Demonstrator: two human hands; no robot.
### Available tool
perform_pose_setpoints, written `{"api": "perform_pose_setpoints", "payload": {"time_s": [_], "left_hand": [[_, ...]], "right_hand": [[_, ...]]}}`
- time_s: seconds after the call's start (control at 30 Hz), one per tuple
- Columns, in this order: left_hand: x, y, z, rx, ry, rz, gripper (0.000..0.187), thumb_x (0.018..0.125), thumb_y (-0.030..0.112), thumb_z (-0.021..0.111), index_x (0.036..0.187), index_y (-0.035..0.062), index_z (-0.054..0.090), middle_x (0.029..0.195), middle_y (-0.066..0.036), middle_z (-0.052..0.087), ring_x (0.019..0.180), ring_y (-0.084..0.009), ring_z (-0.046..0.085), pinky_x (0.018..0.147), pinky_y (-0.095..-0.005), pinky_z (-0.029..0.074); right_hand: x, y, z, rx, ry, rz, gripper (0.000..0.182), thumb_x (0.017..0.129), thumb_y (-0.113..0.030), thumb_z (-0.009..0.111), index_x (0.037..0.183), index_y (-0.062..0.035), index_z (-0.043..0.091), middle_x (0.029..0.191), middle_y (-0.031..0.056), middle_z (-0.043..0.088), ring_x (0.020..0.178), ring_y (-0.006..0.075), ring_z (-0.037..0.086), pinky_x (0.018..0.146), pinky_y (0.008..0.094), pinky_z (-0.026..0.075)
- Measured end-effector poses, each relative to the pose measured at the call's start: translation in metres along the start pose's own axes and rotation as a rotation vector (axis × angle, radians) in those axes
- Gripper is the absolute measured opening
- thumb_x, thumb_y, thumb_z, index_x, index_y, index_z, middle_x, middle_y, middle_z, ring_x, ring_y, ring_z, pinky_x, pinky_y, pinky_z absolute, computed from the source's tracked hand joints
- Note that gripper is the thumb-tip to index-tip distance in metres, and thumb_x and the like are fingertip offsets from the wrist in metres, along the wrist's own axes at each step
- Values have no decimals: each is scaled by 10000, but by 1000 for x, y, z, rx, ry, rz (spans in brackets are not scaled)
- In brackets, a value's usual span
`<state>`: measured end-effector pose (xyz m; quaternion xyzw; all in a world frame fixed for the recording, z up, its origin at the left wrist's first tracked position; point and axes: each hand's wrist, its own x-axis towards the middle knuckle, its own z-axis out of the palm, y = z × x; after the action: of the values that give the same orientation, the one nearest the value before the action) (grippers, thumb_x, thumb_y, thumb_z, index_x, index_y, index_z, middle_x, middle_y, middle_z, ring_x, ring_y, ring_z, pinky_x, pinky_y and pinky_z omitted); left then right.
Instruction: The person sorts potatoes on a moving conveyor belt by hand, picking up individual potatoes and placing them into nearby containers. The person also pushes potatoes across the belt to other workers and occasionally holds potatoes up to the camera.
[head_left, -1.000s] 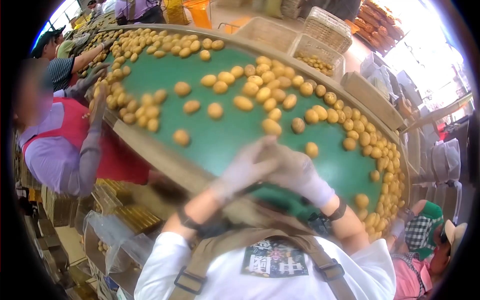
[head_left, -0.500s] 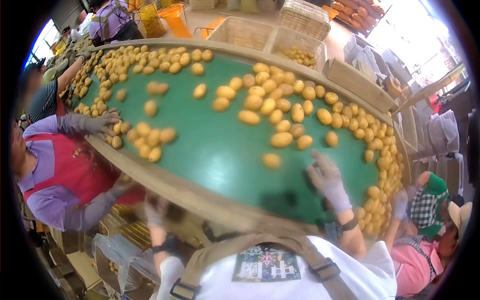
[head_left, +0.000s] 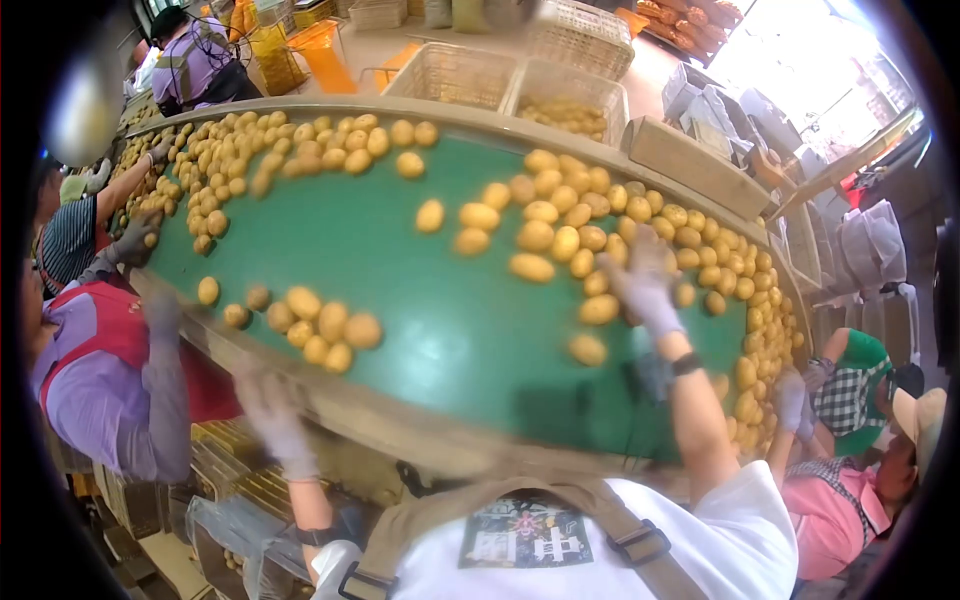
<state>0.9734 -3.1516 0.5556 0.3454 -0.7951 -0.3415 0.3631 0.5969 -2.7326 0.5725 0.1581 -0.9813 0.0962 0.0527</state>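
My right hand (head_left: pixel 645 285), in a pale glove with a dark band at the wrist, reaches over the green belt (head_left: pixel 450 330). Its fingers are stretched out among the yellow potatoes (head_left: pixel 565 243), overlapping several of them. Close by its wrist side lies a single potato (head_left: pixel 587 349). My left hand (head_left: pixel 272 415), also gloved, is smeared by motion at the wooden near edge of the belt. A small group of potatoes (head_left: pixel 332 321) lies on the belt beyond it.
Potatoes line the far rim and the right end (head_left: pixel 765 330). Co-workers stand at the left (head_left: pixel 110 370) and the right (head_left: pixel 825 520). Behind the belt are plastic crates (head_left: pixel 455 75), one holding potatoes. A clear plastic bag (head_left: pixel 235 530) hangs below my left side.
My right hand has moved forward into the potatoes. My left hand has come up and left to the belt's edge. The near potato group has shifted right, and the left co-worker's arms have moved.
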Motion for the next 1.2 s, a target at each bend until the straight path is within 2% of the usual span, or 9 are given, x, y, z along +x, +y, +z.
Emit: {"api": "perform_pose_setpoints", "payload": {"time_s": [0.03,0.13,0.23,0.4,0.6,0.7,0.8,0.97,1.2], "left_hand": [[8,16,2,131,-96,80,494,1022,140,561,1495,21,479,1568,-175,435,1465,-333,403,1232,-435,299],[10,44,39,148,-218,260,400,982,135,581,1363,18,608,1473,-185,526,1408,-365,456,1174,-471,340],[15,50,38,513,-375,361,436,931,178,639,1354,71,636,1467,-178,530,1414,-385,441,1171,-505,341],[29,33,27,407,-324,305,468,890,188,673,1350,103,649,1465,-159,536,1412,-393,438,1168,-511,340],[47,18,12,381,-289,300,450,895,240,688,1324,105,659,1446,-155,551,1393,-398,455,1157,-509,359],[62,7,6,403,-265,306,451,877,220,699,1311,102,663,1429,-157,565,1381,-407,465,1149,-507,368],[74,4,0,389,-274,300,454,862,201,703,1304,102,665,1415,-161,575,1364,-416,478,1140,-511,374],[95,-5,-22,412,-296,318,448,860,214,701,1292,103,669,1405,-172,581,1348,-420,488,1131,-520,379],[117,-16,-43,418,-276,281,434,865,218,699,1281,97,677,1388,-179,594,1344,-417,493,1127,-519,382]], "right_hand": [[-5,-37,23,-57,102,-103,619,959,-549,569,1386,-101,595,1515,224,481,1435,434,377,1183,587,259],[20,-103,-31,326,-312,-366,559,932,-527,596,1322,-130,645,1469,216,521,1374,439,438,1137,573,325],[67,-133,-46,147,-220,-460,508,917,-485,598,1285,-140,657,1403,225,543,1271,438,518,1065,577,382],[125,-163,-5,-378,-309,-341,413,900,-400,588,1227,-161,669,1271,224,581,1120,429,603,975,559,443],[90,-180,-26,60,-398,-234,472,881,-361,653,1269,-92,667,1368,217,597,1218,392,617,1007,495,508],[61,-200,-28,479,-48,-434,505,822,-362,736,1232,-79,654,1371,220,566,1205,388,605,1006,497,502],[39,-265,-87,723,495,-857,559,796,-346,786,1253,-71,618,1351,245,541,1168,399,593,984,528,493],[61,-327,-186,673,1190,-1298,638,893,-470,699,1382,-104,511,1371,310,520,1131,448,607,974,542,520],[26,-321,-187,641,1423,-1137,664,903,-469,694,1401,-78,497,1365,299,536,1157,437,605,986,529,512]]}}
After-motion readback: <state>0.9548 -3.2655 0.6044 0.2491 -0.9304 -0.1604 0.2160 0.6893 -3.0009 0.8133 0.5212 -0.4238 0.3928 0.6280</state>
